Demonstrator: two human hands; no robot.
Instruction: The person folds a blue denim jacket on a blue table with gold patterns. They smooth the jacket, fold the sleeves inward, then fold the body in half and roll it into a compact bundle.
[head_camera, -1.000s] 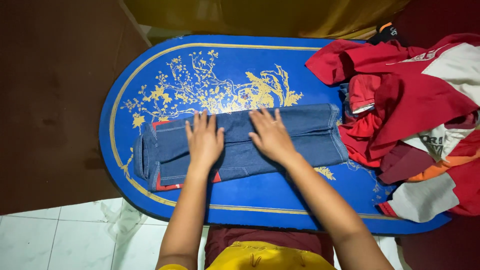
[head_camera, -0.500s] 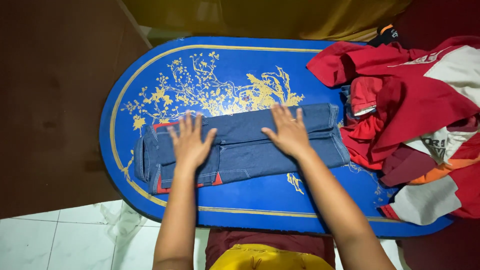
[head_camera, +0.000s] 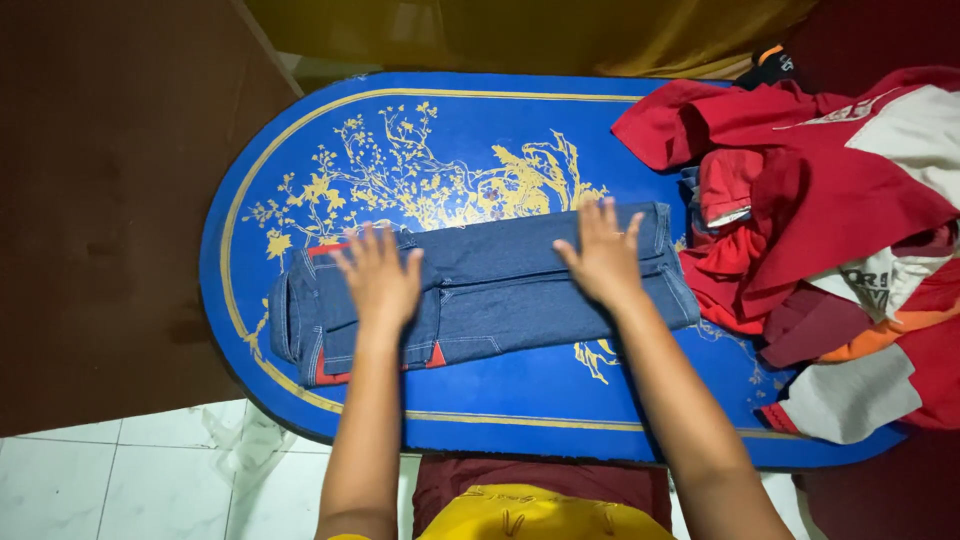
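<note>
I've got both hands flat on the jeans (head_camera: 480, 295), which lie folded in a long strip across the middle of the table (head_camera: 300, 130), w/ the long side running left to right. Left hand (head_camera: 380, 280) is spread, palm down, fingers splayed, pressing on the left part of the denim, not gripping anything. Right hand (head_camera: 603, 255) is the same: flat, fingers apart and pointing away from me, resting on the right part near the hem end. Hands are well apart, w/ a bare stretch of denim between them.

The jeans' left end is a rounded fold near the table's left curve. A bit of red cloth (head_camera: 330, 375) peeks out under the denim at the near left corner and again at the top left edge; can't tell what it belongs to. The right end of the jeans sits just beside the clothes pile (head_camera: 830, 220), maybe touching it, can't say for sure.

The pile is mostly red w/ white, grey and orange bits, heaped on the table's right end and spilling over the edge. The table is blue, oval, w/ a gold border line and gold tree pattern (head_camera: 420, 170) beyond the jeans. Tiled floor (head_camera: 120, 480) is at bottom left, and my yellow top (head_camera: 520, 515) shows at the bottom edge.
</note>
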